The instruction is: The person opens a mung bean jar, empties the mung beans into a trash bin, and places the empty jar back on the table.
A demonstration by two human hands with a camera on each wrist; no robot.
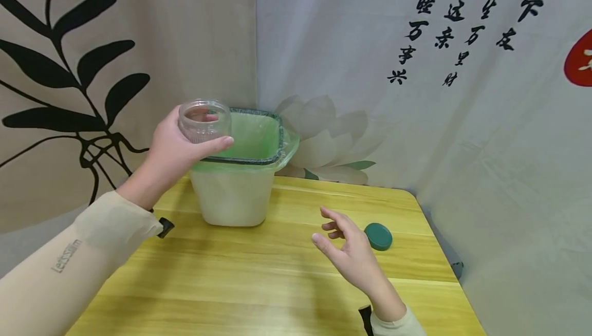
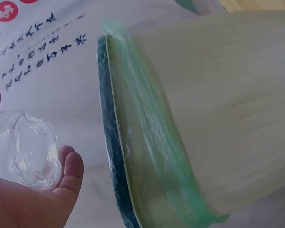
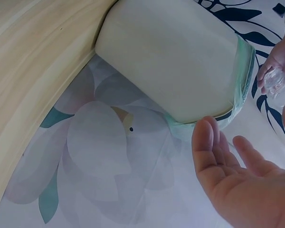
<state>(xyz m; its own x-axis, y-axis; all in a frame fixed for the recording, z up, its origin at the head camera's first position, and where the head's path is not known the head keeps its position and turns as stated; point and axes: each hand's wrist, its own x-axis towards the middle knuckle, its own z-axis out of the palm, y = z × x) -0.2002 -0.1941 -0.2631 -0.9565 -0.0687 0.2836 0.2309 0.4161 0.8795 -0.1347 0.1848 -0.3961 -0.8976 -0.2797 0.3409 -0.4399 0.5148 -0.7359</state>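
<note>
A clear, ribbed jar (image 1: 204,123) without a lid is gripped in my left hand (image 1: 168,146), held up at the left rim of a white bin (image 1: 236,197). In the left wrist view the same jar (image 2: 31,149) sits between thumb and fingers, apart from the bin (image 2: 218,114). A green plastic bag (image 1: 256,133) lines the bin, with a dark rim frame on top. My right hand (image 1: 353,254) hovers over the table with loosely bent fingers and holds nothing. Near it on the table lies a round green lid (image 1: 379,236).
The yellow wood-grain table (image 1: 259,284) ends at a rounded corner at the back right. Behind it hang printed cloths (image 1: 324,69) with leaves, a flower and dark writing. The bin stands near the table's back edge.
</note>
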